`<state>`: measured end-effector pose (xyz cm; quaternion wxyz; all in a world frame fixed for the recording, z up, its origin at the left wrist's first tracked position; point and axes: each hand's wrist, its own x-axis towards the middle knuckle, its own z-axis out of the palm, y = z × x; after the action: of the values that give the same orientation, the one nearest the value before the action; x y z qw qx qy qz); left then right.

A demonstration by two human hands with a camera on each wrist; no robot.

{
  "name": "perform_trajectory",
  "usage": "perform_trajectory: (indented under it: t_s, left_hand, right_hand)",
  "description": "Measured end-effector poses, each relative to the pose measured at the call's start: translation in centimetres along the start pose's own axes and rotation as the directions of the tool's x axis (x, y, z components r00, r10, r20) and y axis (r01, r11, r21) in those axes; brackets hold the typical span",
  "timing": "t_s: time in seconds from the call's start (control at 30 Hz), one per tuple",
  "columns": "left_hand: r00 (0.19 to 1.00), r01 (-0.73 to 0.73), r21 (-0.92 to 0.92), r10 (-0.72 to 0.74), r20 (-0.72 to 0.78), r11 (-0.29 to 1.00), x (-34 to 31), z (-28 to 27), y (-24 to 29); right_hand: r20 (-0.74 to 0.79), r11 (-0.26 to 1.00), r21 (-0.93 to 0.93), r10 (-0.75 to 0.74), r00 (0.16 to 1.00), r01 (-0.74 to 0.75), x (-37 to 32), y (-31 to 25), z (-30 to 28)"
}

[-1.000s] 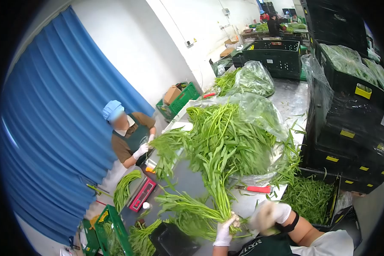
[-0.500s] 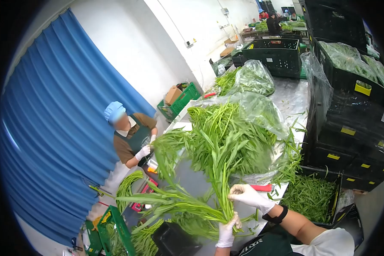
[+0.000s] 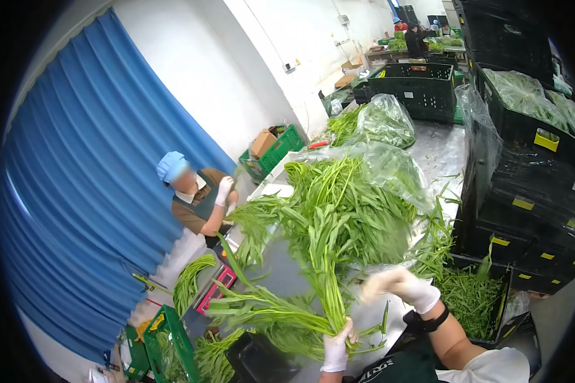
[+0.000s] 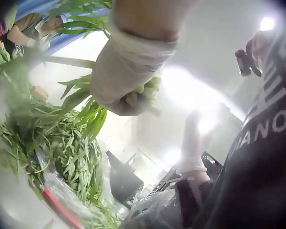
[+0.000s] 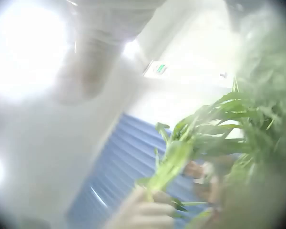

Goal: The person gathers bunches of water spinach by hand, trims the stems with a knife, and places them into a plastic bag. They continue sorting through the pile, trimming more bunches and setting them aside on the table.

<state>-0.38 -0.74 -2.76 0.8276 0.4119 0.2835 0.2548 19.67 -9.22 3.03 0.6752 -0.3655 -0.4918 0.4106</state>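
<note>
In the head view my gloved left hand (image 3: pixel 338 345) grips a bunch of long-stemmed leafy greens (image 3: pixel 326 287) by the stem ends, its leaves fanning up and left. The left wrist view shows this left hand (image 4: pixel 121 71) with its fingers curled round the cut stems (image 4: pixel 150 90). My gloved right hand (image 3: pixel 402 287), motion-blurred, is to the right of the bunch and apart from it, with no held thing showing. A large heap of the same greens (image 3: pixel 364 210) lies beyond on the table. A red-handled tool (image 4: pixel 59 210) lies beside the heap.
A black crate of loose leaves (image 3: pixel 463 297) stands below the table's right side, beside stacked black crates (image 3: pixel 524 217). A person (image 3: pixel 198 198) in a blue cap works across the table. A red scale (image 3: pixel 218 287) and a black container (image 3: pixel 255 357) are at the left.
My right hand came to the bunch's stems, then moved away to the right. A long leaf now shows upright over the crate. The left hand keeps its grip; the other person's hand has risen.
</note>
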Motion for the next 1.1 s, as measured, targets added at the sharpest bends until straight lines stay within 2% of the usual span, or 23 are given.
perform_trajectory:
  t_s: [0.03,0.1,0.13,0.2,0.23,0.33,0.37,0.43,0.47,0.53,0.63,0.67,0.7,0.77,0.83,0.87,0.9,0.93,0.97,1.0,1.03,1.07,1.1]
  left_hand:
    - [0.999,-0.039,0.077,0.041,-0.02,0.996,0.0,0.4,-0.1]
    - [0.999,-0.036,0.09,0.038,-0.019,0.995,0.1,0.6,-0.6]
    - [0.997,-0.07,0.135,0.074,-0.027,0.988,0.1,0.5,-1.1]
    - [0.992,-0.108,0.219,0.119,-0.035,0.97,0.3,0.3,-1.4]
    - [0.992,-0.109,0.222,0.12,-0.039,0.969,0.2,0.2,-1.4]
    - [0.982,-0.134,0.273,0.164,-0.091,0.953,-0.1,0.2,-1.1]
    - [0.985,-0.101,0.252,0.133,-0.113,0.962,-0.1,0.2,-1.0]
    - [0.986,-0.069,0.227,0.102,-0.135,0.971,0.0,0.0,-1.1]
    - [0.987,-0.081,0.171,0.103,-0.126,0.982,0.3,-0.4,-1.6]
    - [0.992,-0.045,0.088,0.055,-0.113,0.995,0.6,-0.3,-1.2]
    - [0.993,-0.053,0.011,0.054,-0.103,0.999,0.9,-1.0,-1.6]
    - [0.993,-0.051,0.008,0.052,-0.102,0.999,1.0,-1.3,-1.9]
    - [0.993,-0.075,0.013,0.075,-0.086,0.997,1.2,-1.8,-2.3]
    - [0.992,-0.098,0.016,0.099,-0.073,0.995,1.8,-4.2,-4.9]
    - [0.926,-0.304,0.081,0.314,-0.208,0.949,2.4,-5.5,-7.6]
    - [0.846,-0.504,0.475,0.524,0.102,0.721,2.3,-5.1,-6.7]
    - [0.847,-0.502,0.475,0.522,0.101,0.723,1.8,-3.6,-4.4]
    - [0.965,-0.255,0.224,0.261,0.004,0.941,1.5,-2.4,-2.4]
    - [0.999,0.037,-0.062,-0.037,-0.01,0.997,1.2,-1.4,-1.1]
    - [0.998,0.029,-0.087,-0.034,-0.052,0.996,1.0,-0.9,-0.5]
    - [0.998,0.024,-0.088,-0.029,-0.057,0.996,1.0,-0.7,0.0]
    - [0.999,0.005,-0.059,-0.008,-0.053,0.998,0.8,-0.7,0.4]
    - [0.999,-0.011,-0.03,0.009,-0.048,0.999,0.7,-0.6,0.5]
  right_hand:
    - [-0.188,0.943,-0.332,-0.055,0.981,-0.011,1.7,0.6,1.3]
    - [-0.349,0.78,-0.626,-0.255,0.902,-0.022,3.6,3.5,2.4]
    - [-0.352,0.778,-0.628,-0.259,0.899,-0.022,4.1,3.6,3.2]
    - [-0.523,0.675,-0.666,-0.119,0.844,-0.318,4.7,3.8,4.3]
    - [-0.521,0.678,-0.664,-0.117,0.845,-0.316,4.7,4.1,4.4]
    - [-0.444,0.536,-0.819,-0.367,0.817,-0.204,4.4,6.2,4.2]
    - [-0.44,0.536,-0.82,-0.366,0.82,-0.201,4.1,6.6,4.1]
    - [-0.51,0.763,-0.639,-0.324,0.797,-0.099,3.9,6.6,4.4]
    - [-0.507,0.762,-0.641,-0.325,0.799,-0.097,3.6,6.4,4.8]
    - [-0.454,0.836,-0.537,-0.398,0.797,0.112,2.9,6.3,5.7]
    - [-0.272,0.701,-0.705,-0.406,0.872,0.107,1.8,6.0,5.5]
    - [-0.157,0.654,-0.752,-0.302,0.94,0.084,1.1,5.2,5.7]
    - [-0.156,0.653,-0.753,-0.3,0.941,0.083,0.6,5.6,5.9]
    - [0.175,0.598,-0.743,-0.262,0.949,0.302,-0.6,6.6,6.5]
    - [0.204,0.576,-0.764,-0.209,0.956,0.289,-1.3,5.1,7.0]
    - [0.18,0.805,-0.565,-0.094,0.979,0.181,-1.6,3.8,7.4]
    - [0.188,0.948,-0.315,0.024,0.982,0.037,-1.6,2.9,7.6]
    - [0.189,0.949,-0.314,0.024,0.982,0.037,-2.1,2.4,6.7]
    - [0.418,0.985,-0.166,0.114,0.901,-0.048,-3.1,2.0,5.0]
    - [0.632,0.985,-0.037,0.153,0.759,-0.167,-3.7,1.8,3.9]
    - [0.666,0.864,0.5,-0.42,0.617,0.048,-3.2,2.2,3.4]
    - [0.367,0.429,0.897,-0.857,0.363,0.108,-2.8,2.8,2.7]
    - [0.368,0.43,0.897,-0.855,0.366,0.102,-2.5,2.6,2.0]
